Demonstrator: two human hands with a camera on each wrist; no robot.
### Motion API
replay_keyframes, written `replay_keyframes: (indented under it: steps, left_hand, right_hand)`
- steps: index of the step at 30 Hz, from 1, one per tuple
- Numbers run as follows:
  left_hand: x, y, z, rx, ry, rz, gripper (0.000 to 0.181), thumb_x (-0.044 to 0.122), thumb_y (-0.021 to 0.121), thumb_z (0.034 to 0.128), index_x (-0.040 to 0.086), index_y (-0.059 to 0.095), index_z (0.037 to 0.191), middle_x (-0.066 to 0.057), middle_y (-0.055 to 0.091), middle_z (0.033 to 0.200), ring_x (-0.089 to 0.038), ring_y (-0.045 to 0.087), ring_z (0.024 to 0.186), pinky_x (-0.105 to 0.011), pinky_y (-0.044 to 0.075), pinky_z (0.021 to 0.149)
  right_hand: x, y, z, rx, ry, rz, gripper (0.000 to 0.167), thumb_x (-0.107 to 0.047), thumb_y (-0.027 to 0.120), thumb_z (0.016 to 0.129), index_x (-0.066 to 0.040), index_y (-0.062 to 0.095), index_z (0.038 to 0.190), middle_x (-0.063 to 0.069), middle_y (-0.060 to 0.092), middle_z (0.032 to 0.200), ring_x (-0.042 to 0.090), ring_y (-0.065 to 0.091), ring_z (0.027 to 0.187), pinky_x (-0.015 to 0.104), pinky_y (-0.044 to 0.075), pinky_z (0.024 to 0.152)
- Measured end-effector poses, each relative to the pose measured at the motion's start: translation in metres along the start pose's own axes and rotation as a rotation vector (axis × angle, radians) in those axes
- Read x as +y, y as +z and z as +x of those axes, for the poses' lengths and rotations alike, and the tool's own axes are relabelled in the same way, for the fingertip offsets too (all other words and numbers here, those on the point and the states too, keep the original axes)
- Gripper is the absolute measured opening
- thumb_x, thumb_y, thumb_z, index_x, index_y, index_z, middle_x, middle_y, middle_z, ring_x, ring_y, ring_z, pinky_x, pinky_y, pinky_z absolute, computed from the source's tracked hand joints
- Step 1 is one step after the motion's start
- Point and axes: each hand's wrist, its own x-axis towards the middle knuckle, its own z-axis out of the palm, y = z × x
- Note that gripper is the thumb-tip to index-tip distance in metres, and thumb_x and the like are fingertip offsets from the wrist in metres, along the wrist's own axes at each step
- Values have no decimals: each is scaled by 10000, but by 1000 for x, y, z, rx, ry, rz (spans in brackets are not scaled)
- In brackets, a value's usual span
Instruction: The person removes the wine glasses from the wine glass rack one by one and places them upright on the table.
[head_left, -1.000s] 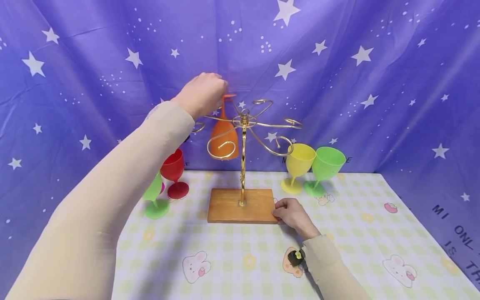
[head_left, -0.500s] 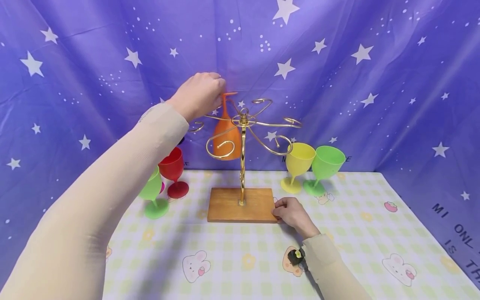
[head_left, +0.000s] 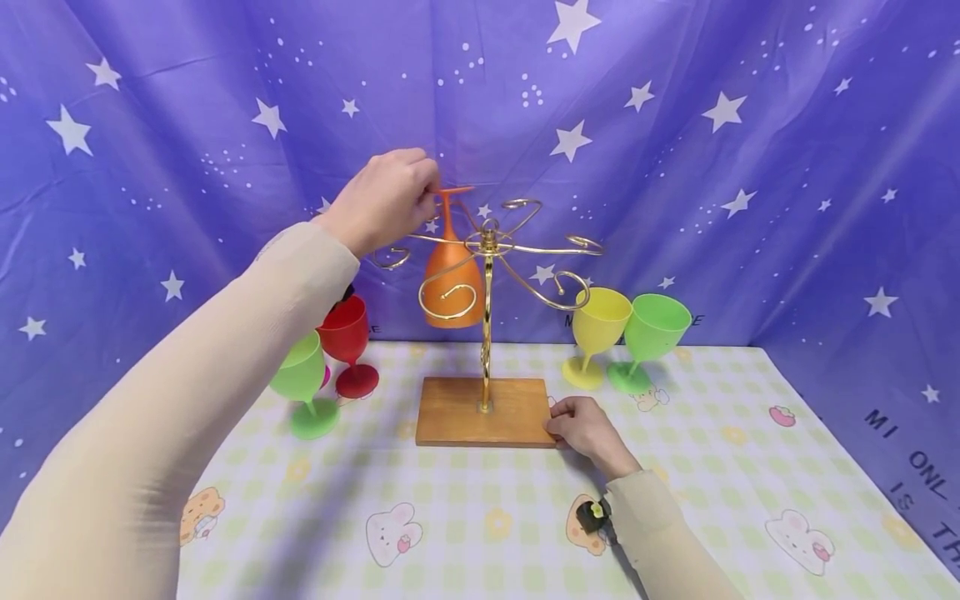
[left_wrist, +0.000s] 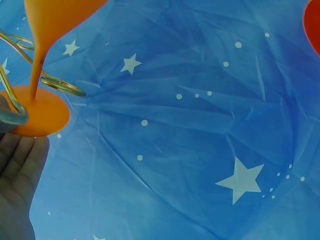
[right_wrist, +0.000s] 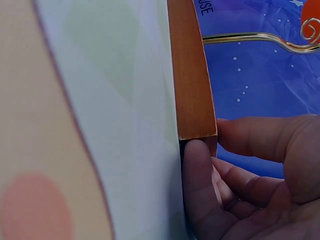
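Note:
An orange goblet (head_left: 457,275) hangs upside down among the curled gold arms of a goblet rack (head_left: 487,333). My left hand (head_left: 388,200) pinches the edge of its foot from the left. In the left wrist view, fingers (left_wrist: 22,165) lie against the orange foot (left_wrist: 50,115), and a gold arm partly hides the grip. Down on the table, my right hand (head_left: 588,429) grips the right end of the rack's wooden base (head_left: 457,421). The right wrist view has the thumb and fingers around the corner of that base (right_wrist: 192,80).
Left of the rack stand a red goblet (head_left: 354,337) and a light green goblet (head_left: 303,375), with a bit of pink behind. A yellow goblet (head_left: 600,321) and a green goblet (head_left: 656,325) stand upright at right. A starry curtain (head_left: 480,92) backs the checked tablecloth (head_left: 675,500).
My left hand has shifted left and slightly down, to the edge of the orange goblet's foot. The goblet has moved slightly right and down. My right hand stays on the base.

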Motion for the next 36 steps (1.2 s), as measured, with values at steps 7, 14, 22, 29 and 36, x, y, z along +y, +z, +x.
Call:
replay_keyframes:
  steps: [7, 14, 22, 29, 36]
  left_hand:
    - [-7, -1, -12, 95, 14, -33, 103, -45, 530, 788, -5, 621, 812, -111, 557, 770, -279, 520, 743, -406, 460, 723]
    - [-13, 0, -23, 138, 6, -67, 106, -62, 536, 787, -9, 621, 824, -116, 562, 782, -278, 514, 753, -408, 456, 729]
    - [-22, 0, -36, 176, -31, -70, 102, -61, 544, 775, -9, 618, 821, -130, 587, 804, -277, 541, 775, -405, 468, 764]
    - [-29, 1, -48, 206, -69, -65, 104, -77, 544, 770, -33, 613, 836, -156, 588, 802, -299, 551, 777, -421, 478, 764]
    - [-32, 1, -59, 178, -123, -67, 68, -55, 565, 783, -35, 601, 837, -162, 596, 811, -307, 542, 777, -430, 474, 767]
  right_hand:
    - [1, 0, 0, -2, -3, 2, 158, -45, 632, 843, 32, 622, 981, 124, 609, 877, 184, 594, 678, 301, 541, 601]
    - [1, 0, -3, -4, 3, -8, 165, -52, 638, 845, 32, 619, 986, 129, 609, 894, 185, 600, 670, 303, 540, 601]
    - [0, 1, -1, 1, -6, 9, 161, -35, 627, 845, 42, 612, 986, 135, 602, 893, 186, 598, 673, 305, 543, 600]
    - [0, 1, -1, 0, -5, 17, 159, -26, 627, 840, 46, 604, 980, 133, 598, 872, 180, 599, 664, 302, 544, 596]
    - [0, 0, -1, -11, -3, 21, 165, -31, 629, 844, 44, 603, 987, 131, 600, 872, 185, 602, 679, 306, 546, 606]
